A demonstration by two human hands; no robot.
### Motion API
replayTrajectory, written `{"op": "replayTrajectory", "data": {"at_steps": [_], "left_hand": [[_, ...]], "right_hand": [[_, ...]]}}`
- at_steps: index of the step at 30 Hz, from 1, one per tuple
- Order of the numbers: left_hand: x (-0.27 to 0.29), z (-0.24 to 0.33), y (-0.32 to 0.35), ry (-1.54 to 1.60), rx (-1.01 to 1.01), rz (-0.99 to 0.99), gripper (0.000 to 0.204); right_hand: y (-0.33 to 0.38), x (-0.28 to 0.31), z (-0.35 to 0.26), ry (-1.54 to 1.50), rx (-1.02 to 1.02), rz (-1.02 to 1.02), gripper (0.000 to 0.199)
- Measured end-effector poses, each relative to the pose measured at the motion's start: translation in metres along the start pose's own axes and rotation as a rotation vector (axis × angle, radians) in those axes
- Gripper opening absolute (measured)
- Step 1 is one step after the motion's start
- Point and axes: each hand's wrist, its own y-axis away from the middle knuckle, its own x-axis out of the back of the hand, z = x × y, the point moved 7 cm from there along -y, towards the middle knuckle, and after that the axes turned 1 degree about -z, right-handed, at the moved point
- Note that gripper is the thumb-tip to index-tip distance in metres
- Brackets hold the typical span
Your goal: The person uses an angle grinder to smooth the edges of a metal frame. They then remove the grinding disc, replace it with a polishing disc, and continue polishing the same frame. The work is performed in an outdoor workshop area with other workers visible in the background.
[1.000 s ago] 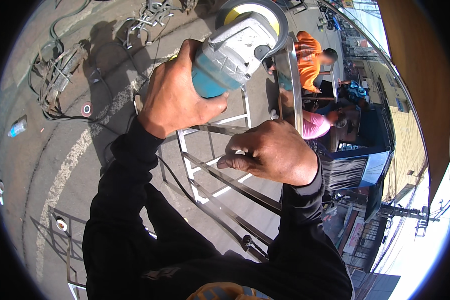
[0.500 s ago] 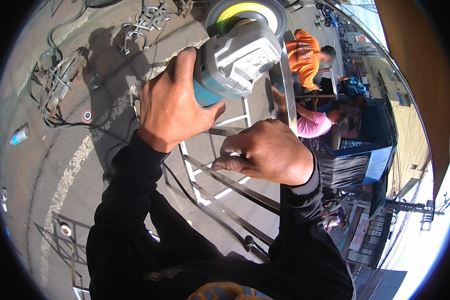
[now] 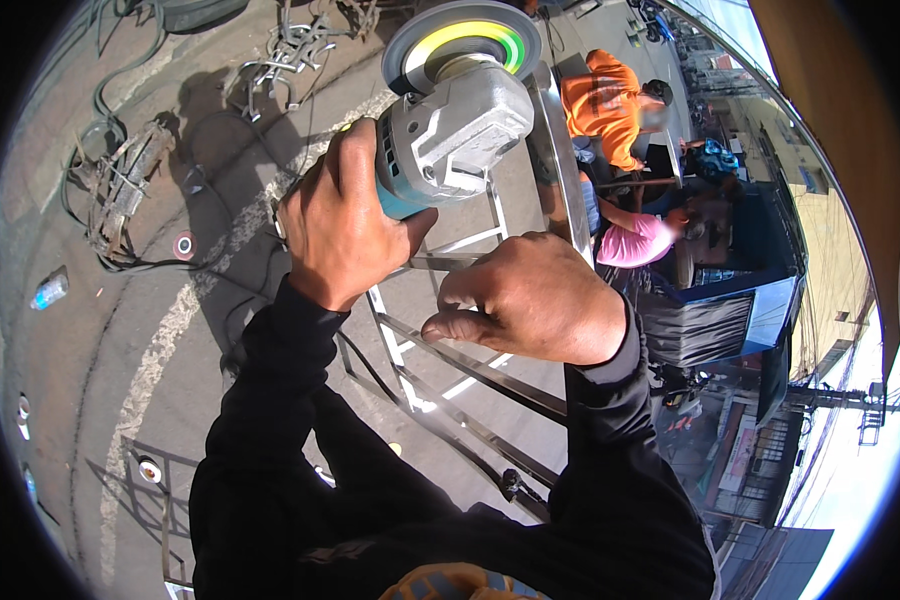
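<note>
My left hand (image 3: 342, 215) is wrapped round the teal body of an angle grinder (image 3: 460, 140). Its grey metal head points away from me, and its round disc (image 3: 462, 45), with a yellow-green band, is at the top of the view. Close to the right of the disc runs a shiny square-tube metal frame (image 3: 562, 165); whether the disc touches it I cannot tell. My right hand (image 3: 532, 300) is closed over the frame's tubing below the grinder, thumb toward the left. Its fingertips are mostly hidden.
White metal legs (image 3: 402, 350) and long steel bars (image 3: 490, 375) lie below my hands. A dark cord (image 3: 365, 365) passes there. Clamps (image 3: 285, 65), a cable-wrapped metal object (image 3: 125, 195) and a plastic bottle (image 3: 50, 291) are on the ground at left. People in orange (image 3: 602, 105) and pink (image 3: 632, 240) are at right.
The grinder and my left hand have shifted slightly left, and the disc sits a little farther from the frame. My right hand stays in nearly the same place. The surroundings have shifted slightly in view.
</note>
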Motion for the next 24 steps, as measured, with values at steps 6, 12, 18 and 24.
{"op": "replayTrajectory", "data": {"at_steps": [6,12,18,24], "left_hand": [[0.003,0.006,0.000,0.022,-0.007,0.018,0.091],[0.001,0.004,-0.002,0.042,0.019,0.001,0.088],[0.000,0.004,-0.005,0.079,0.052,0.002,0.086],[-0.010,-0.017,-0.004,0.298,0.276,-0.033,0.070]], "right_hand": [[0.000,-0.001,0.001,-0.005,-0.012,-0.022,0.040],[0.000,0.000,0.001,0.007,-0.007,-0.018,0.040],[0.000,0.000,0.001,-0.004,0.013,0.005,0.038],[0.001,0.002,-0.002,-0.026,0.037,0.045,0.033]]}}
